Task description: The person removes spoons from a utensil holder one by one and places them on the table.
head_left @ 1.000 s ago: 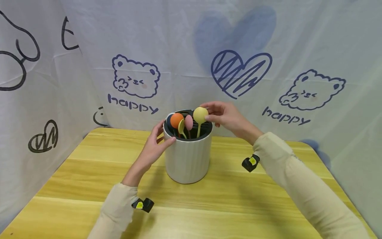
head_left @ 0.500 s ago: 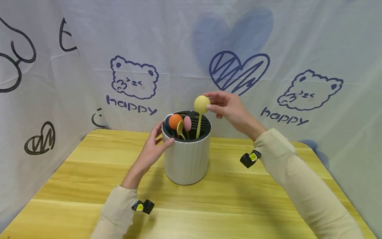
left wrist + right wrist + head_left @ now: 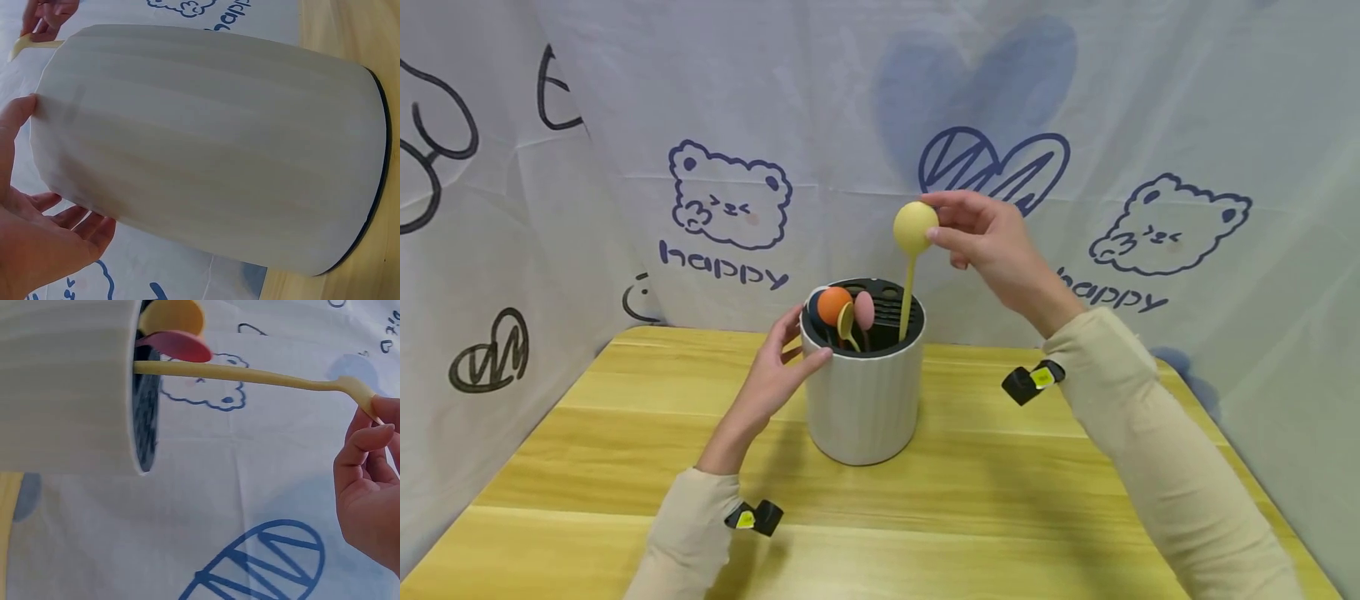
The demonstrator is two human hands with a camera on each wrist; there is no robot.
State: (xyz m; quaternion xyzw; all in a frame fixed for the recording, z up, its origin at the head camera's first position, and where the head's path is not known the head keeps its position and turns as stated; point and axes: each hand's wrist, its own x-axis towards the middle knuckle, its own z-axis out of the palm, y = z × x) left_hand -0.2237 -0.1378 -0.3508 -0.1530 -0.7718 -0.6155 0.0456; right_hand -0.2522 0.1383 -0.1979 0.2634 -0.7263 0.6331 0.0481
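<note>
My right hand (image 3: 992, 242) pinches the round bowl of a yellow spoon (image 3: 915, 229) between thumb and fingers. The spoon stands nearly upright, its handle end still inside a white ribbed utensil holder (image 3: 861, 408) with a black slotted top. In the right wrist view the spoon's handle (image 3: 250, 375) runs from the holder's mouth to the fingers. My left hand (image 3: 772, 371) holds the holder's left side near the rim; the left wrist view shows thumb and curled fingers against its wall. An orange round-headed utensil (image 3: 834, 306), a pink spoon (image 3: 864, 310) and a small gold-yellow spoon (image 3: 846, 322) stand in it.
A dark blue and a white utensil head show partly behind the orange one. The holder stands on a yellow wood-grain table (image 3: 985, 500). White cloth (image 3: 835, 108) with blue drawings hangs close behind and at both sides.
My right hand has risen with the yellow spoon, drawing more of its handle out of the holder. The left hand keeps its place on the holder.
</note>
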